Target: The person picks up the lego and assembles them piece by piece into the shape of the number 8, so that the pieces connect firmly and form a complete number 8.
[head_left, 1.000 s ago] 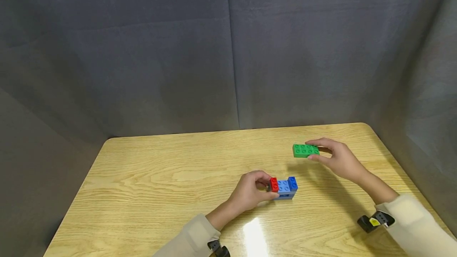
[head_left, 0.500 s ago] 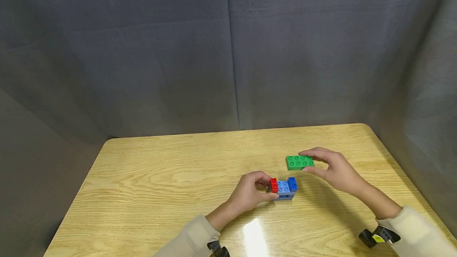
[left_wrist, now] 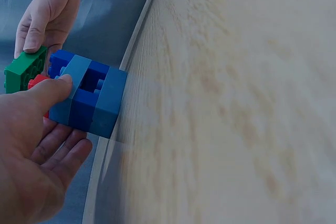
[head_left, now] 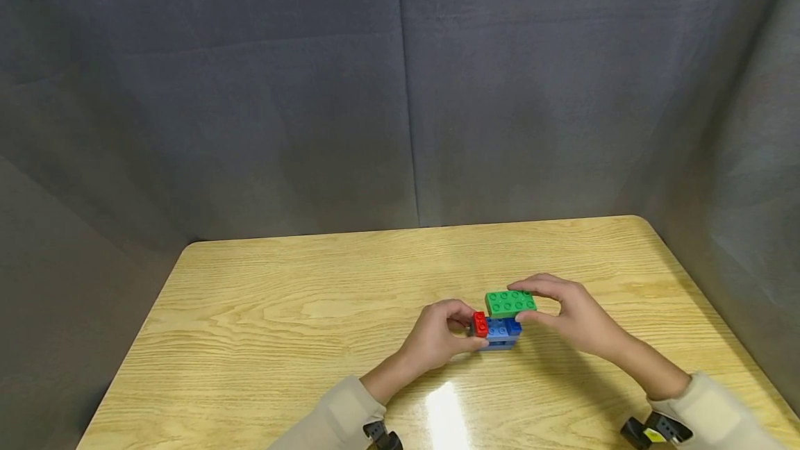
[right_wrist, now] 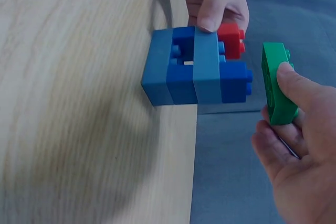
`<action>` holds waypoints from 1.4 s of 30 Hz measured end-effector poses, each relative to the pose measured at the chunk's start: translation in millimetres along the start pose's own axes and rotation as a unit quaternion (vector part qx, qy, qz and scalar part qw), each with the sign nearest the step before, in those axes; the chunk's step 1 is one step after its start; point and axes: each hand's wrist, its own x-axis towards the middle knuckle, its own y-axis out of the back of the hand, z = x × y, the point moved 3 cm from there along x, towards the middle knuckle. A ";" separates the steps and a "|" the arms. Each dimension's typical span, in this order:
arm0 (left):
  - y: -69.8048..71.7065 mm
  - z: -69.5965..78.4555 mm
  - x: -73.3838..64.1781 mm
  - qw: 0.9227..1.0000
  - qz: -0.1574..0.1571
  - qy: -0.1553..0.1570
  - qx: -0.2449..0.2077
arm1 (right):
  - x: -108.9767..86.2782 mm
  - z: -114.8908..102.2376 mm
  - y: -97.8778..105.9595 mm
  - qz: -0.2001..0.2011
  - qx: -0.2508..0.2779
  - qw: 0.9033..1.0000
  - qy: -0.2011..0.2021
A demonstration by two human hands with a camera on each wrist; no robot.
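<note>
A stack of toy building bricks (right_wrist: 207, 85) stands on the table, light blue and dark blue layers with a gap in the middle. On its top sit a small red brick (head_left: 480, 324) at the left end and a small dark blue brick (right_wrist: 233, 82) at the right end. My left hand (head_left: 437, 335) grips the stack's left end between thumb and fingers. My right hand (head_left: 578, 311) pinches a long green brick (head_left: 510, 304) by its right end. In the right wrist view the green brick is apart from the stack, just above its top studs.
The wooden table (head_left: 281, 311) spreads out around the stack, with its far edge against a dark grey curtain (head_left: 250, 123). More curtain (head_left: 750, 193) hangs along the right side.
My right hand has brought the green brick leftward and toward me, down to just over the stack. My left hand and the stack have stayed in place.
</note>
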 end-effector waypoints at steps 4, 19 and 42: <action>0.0 -0.1 -0.4 1.000 -0.001 0.001 0.002 | -1.3 -2.4 -5.1 0.000 0.002 1.000 0.001; 0.5 -0.6 0.8 1.000 -0.001 -0.004 0.014 | -5.0 -1.2 -17.8 0.002 0.008 1.000 0.010; -0.5 -1.4 -0.7 1.000 -0.002 -0.002 0.008 | -5.3 -4.1 -22.2 0.003 0.001 0.999 0.034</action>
